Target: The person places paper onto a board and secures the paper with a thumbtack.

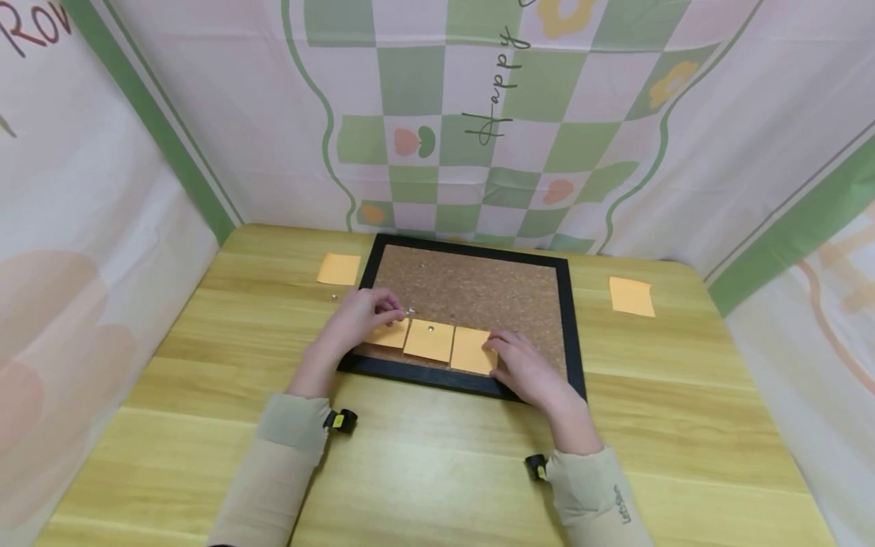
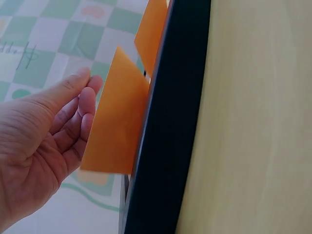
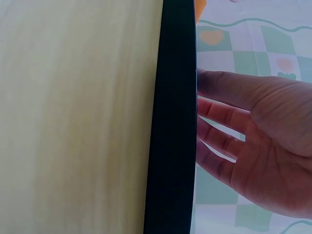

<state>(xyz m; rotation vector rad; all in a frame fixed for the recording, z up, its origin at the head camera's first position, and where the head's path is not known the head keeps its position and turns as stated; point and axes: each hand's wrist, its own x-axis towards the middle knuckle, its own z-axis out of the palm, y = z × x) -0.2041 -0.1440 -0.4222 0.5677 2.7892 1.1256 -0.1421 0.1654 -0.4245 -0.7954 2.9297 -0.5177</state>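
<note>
Three orange sticky notes lie in a row along the near side of a cork board [image 1: 478,285] with a black frame. My left hand [image 1: 360,313] is over the left note [image 1: 387,336], thumb and index fingertips together right beside small pushpins [image 1: 411,311]; I cannot tell whether they pinch one. A pushpin [image 1: 431,329] stands in the top of the middle note [image 1: 428,343]. With thumb and fingers spread, my right hand [image 1: 528,366] touches the right edge of the right note [image 1: 472,352]. In the right wrist view, the frame edge [image 3: 173,117] hides its fingertips.
Another orange note [image 1: 339,269] lies on the wooden table [image 1: 424,448] left of the board, with a pushpin [image 1: 334,297] below it. A further orange note [image 1: 632,296] lies to the right. A patterned cloth [image 1: 472,152] hangs behind the table.
</note>
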